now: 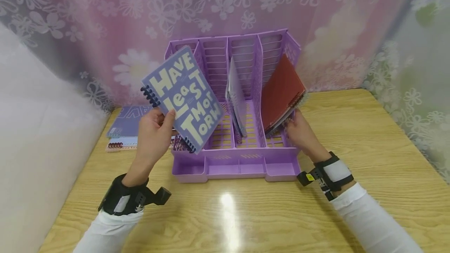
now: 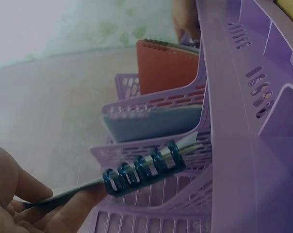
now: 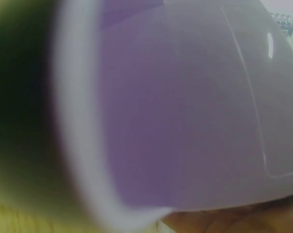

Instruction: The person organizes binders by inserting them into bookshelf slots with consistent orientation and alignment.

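Observation:
My left hand (image 1: 156, 134) pinches a blue spiral notebook (image 1: 188, 97) with large cream lettering, thumb on its cover. The notebook is tilted in front of the left side of a purple desk file rack (image 1: 235, 153). In the left wrist view its dark rings (image 2: 141, 170) face the camera, over the rack's slots. At the rack's right side wall my right hand (image 1: 302, 132) grips the edge, its fingers partly hidden. Beside that hand a red notebook (image 1: 283, 91) leans in the rightmost slot. Pale spiral notebooks (image 1: 235, 93) stand in a middle slot.
Left of the rack lie a blue-purple notebook (image 1: 130, 122) and a pale one with dark red rings (image 1: 123, 143) on the wooden table (image 1: 197, 218). Small open trays (image 1: 190, 167) run along the rack's front. A flowered curtain (image 1: 218, 7) hangs close behind.

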`<state>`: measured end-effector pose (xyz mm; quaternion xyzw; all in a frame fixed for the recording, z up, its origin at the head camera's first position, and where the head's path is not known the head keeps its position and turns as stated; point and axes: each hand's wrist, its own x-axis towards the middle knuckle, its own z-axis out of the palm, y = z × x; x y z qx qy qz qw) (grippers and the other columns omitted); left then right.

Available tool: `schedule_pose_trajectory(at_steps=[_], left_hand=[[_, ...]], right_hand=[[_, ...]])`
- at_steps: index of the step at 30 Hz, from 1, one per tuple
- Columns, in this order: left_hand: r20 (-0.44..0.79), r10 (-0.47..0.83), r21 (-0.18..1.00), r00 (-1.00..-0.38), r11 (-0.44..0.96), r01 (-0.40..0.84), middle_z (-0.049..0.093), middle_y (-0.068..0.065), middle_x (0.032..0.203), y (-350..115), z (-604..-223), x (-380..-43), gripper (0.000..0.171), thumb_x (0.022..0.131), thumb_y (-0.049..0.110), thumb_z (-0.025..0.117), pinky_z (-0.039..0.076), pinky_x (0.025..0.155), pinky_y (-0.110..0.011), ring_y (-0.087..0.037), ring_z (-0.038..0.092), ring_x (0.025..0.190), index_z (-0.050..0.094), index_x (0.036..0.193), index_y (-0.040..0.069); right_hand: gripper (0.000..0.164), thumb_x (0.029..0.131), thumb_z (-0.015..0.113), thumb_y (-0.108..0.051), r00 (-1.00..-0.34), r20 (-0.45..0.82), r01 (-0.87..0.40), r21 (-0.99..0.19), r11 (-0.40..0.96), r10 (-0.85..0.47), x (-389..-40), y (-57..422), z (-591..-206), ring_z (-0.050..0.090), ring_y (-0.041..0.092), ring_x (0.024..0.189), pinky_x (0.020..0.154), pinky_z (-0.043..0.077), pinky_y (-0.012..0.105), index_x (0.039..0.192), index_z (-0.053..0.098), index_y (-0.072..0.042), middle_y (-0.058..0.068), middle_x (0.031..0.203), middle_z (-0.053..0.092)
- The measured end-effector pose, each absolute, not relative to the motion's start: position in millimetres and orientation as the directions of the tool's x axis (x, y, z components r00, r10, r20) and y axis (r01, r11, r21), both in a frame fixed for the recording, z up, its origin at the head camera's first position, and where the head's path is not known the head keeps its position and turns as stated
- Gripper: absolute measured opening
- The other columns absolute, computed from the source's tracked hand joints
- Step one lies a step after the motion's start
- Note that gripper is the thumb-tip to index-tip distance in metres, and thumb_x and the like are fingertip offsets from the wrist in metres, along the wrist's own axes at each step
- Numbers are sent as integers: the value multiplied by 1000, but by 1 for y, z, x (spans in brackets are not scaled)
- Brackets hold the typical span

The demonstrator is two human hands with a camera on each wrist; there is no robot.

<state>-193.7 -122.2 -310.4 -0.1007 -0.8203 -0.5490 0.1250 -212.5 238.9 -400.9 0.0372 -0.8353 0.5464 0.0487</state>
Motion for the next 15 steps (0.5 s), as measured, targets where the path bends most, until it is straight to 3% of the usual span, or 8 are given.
schedule_pose_trajectory(at_steps=[4,6,9,13,15], left_hand=[[359,42,797,-932,506,330,66,-18,76,-105,-312,-204,23,99,13,49,51,53,-21,-19,63,60,60,93,-6],[399,53,737,-916,576,354,60,-13,65,-98,-312,-213,24,99,14,49,41,44,-23,-20,56,52,57,82,-1],[468,79,632,-880,666,396,41,-4,52,-91,-312,-227,33,98,14,49,24,40,-28,-16,37,42,40,66,8],[490,116,608,-864,665,434,33,-2,50,-90,-308,-238,36,97,8,48,21,40,-27,-15,31,39,33,64,10],[476,120,624,-871,652,431,36,-3,50,-92,-304,-240,35,97,8,48,22,40,-27,-16,35,39,35,64,9]], right_hand=[[57,94,26,7,-995,104,-97,-906,412,-6,-213,239,-402,32,37,124,96,32,49,148,8,6,30,148,23],[57,95,26,6,-996,94,-87,-902,424,-4,-213,240,-402,29,37,128,100,29,51,149,8,5,30,148,22],[57,95,26,6,-997,83,-71,-896,439,7,-213,240,-401,26,39,133,106,26,52,148,8,6,30,148,22],[57,94,26,7,-997,81,-68,-892,446,10,-213,240,-400,21,40,136,109,21,53,148,9,7,32,148,23],[56,93,26,7,-997,81,-67,-891,448,12,-213,241,-399,24,41,134,108,22,53,147,10,8,33,147,23]])
